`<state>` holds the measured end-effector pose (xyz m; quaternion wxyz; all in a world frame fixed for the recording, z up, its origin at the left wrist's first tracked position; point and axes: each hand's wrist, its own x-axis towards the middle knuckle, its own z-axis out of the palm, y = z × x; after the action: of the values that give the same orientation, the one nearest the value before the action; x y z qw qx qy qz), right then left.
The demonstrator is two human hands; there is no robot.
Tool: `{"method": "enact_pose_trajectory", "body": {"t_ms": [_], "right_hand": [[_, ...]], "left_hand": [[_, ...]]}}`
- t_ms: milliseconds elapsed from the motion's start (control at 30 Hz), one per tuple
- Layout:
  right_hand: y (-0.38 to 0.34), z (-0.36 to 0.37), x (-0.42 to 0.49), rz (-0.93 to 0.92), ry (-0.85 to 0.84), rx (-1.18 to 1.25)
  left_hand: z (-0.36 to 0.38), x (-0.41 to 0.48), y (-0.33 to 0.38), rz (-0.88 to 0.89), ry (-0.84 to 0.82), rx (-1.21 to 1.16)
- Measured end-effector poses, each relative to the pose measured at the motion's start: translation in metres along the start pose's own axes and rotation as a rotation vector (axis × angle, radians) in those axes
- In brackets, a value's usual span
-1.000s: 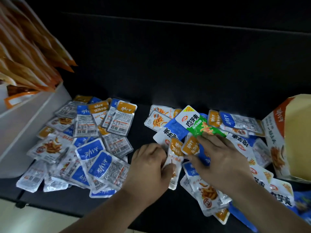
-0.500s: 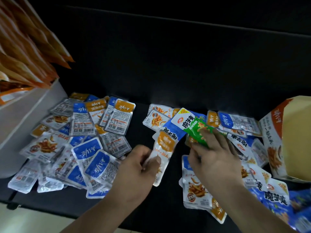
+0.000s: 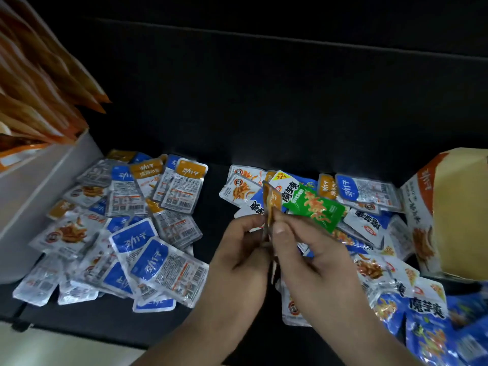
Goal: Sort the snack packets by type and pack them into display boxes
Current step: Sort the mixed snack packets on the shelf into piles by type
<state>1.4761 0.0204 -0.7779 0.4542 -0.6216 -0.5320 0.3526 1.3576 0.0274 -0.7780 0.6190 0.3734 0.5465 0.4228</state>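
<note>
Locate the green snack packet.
In the head view, the green packet lies atop the right-hand pile, right of centre, beyond the right hand and beside the held orange-topped packet.

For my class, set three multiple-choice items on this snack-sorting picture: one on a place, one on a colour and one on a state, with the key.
1. The green packet lies:
A. on the floor
B. on the right pile
C. in a drawer

2. The top band of the held packet is:
A. orange
B. blue
C. green

3. The left hand and right hand:
A. both lie flat
B. hold nothing
C. both pinch one packet

Key:
1. B, it rests on top of the packets to the right of the dark gap.
2. A, orange shows above the fingertips.
3. C, fingers of both hands close on the same edge-on packet.
</note>
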Motion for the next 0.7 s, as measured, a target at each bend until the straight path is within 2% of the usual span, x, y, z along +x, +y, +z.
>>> {"method": "enact_pose_trajectory", "body": {"t_ms": [133, 200, 333, 500, 567, 633, 700], "right_hand": [[-0.014, 0.002, 0.002, 0.267, -0.146, 0.375], [-0.017, 0.009, 0.003, 0.342, -0.175, 0.417], [-0.016, 0.037, 0.012, 0.325, -0.064, 0.162], [-0.032, 0.067, 0.035, 0.214, -0.376, -0.222], [-0.029, 0.069, 0.043, 0.161, -0.399, -0.363], [-0.018, 0.062, 0.048, 0.119, -0.327, -0.492], [0.000, 0.050, 0.050, -0.005, -0.210, -0.660]], "left_hand": [[-0.022, -0.001, 0.002, 0.073, -0.009, 0.128], [-0.042, 0.006, 0.005, 0.072, 0.089, 0.213], [-0.093, 0.031, 0.025, 0.104, 0.349, 0.288], [-0.156, 0.065, 0.054, 0.248, 0.571, 0.467], [-0.176, 0.073, 0.051, 0.243, 0.626, 0.722], [-0.180, 0.069, 0.044, 0.289, 0.665, 1.123], [-0.163, 0.062, 0.037, 0.465, 0.540, 1.214]]}}
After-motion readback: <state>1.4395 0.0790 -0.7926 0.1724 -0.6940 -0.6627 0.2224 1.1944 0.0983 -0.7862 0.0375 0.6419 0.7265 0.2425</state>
